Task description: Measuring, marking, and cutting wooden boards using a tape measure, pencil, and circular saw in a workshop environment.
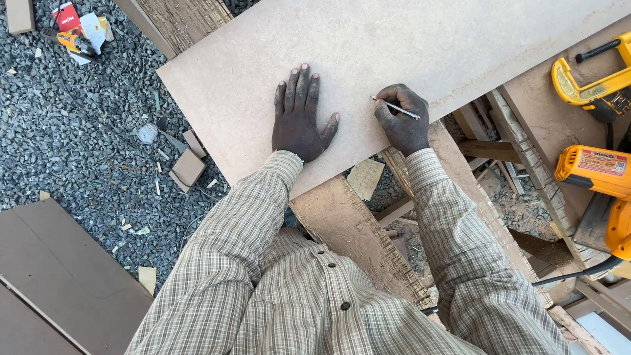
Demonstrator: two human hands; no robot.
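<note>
A large pale fibreboard panel (368, 59) lies across a rough wooden bench. My left hand (300, 118) rests flat on the panel with fingers spread, palm down, holding nothing. My right hand (404, 121) sits near the panel's near edge, to the right of my left hand, gripping a thin pencil (394, 107) whose tip touches the board surface. Both sleeves are checked beige cloth.
Yellow power tools (595, 85) (601, 184) lie on the bench at right, with a black cable. Grey gravel (79, 131) with offcuts (188, 167) covers the ground at left. A brown board (59, 276) lies at lower left. Worn planks (355, 230) sit under the panel.
</note>
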